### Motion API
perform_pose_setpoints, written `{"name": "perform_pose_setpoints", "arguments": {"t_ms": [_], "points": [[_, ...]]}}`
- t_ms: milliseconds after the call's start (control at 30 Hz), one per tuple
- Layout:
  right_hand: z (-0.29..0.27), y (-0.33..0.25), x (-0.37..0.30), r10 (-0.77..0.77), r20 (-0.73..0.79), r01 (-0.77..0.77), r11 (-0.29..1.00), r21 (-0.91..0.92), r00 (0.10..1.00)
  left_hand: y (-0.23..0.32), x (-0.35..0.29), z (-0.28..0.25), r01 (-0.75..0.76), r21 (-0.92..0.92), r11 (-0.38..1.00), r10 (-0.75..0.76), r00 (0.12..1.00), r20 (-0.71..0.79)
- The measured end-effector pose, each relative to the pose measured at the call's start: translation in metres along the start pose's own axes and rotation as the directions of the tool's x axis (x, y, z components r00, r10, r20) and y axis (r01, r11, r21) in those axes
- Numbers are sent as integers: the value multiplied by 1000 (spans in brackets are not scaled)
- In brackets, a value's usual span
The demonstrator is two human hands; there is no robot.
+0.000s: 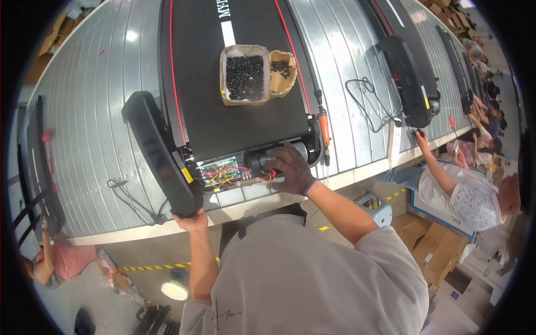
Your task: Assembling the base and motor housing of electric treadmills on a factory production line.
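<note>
From the head view, I read the bench front edge [357, 176] as a pale rail running just below the treadmill base [234, 131]. To the left, slatted metal bench surface [106, 151] extends outward, with a coiled cable [135, 202] near the rail; to the right, a narrower strip carries an orange power driver [324, 131] close beside the base. My left hand [192, 221] grips the lower end of the long black cover [159, 151], which is tilted along the base's left side at the rail. My gloved right hand [291, 170] lies over the motor [257, 161], fingers bent; I cannot tell whether they close on it. Left of the motor sits a circuit board [223, 167] with coloured wires [241, 180]. On the belt, a lined box [243, 102] contains small black parts [245, 77]; the adjoining cardboard tray [286, 87] contains fewer dark pieces [281, 68].
</note>
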State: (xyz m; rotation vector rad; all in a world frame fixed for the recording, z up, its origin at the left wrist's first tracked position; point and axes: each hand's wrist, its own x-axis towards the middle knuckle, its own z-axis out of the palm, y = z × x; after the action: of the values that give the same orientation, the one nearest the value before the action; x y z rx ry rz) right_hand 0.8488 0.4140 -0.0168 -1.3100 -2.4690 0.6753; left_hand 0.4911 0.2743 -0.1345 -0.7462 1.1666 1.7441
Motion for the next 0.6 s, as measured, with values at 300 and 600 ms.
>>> {"name": "perform_pose_setpoints", "arguments": {"t_ms": [300,600], "points": [[17,-4,19,80,75,-66,982,-178,994,6,-4,-2,116,-20,993,-112,981,161],[23,-6,30,14,124,-8,999,-50,992,29,-28,-29,351,18,936,-349,924,158]]}}
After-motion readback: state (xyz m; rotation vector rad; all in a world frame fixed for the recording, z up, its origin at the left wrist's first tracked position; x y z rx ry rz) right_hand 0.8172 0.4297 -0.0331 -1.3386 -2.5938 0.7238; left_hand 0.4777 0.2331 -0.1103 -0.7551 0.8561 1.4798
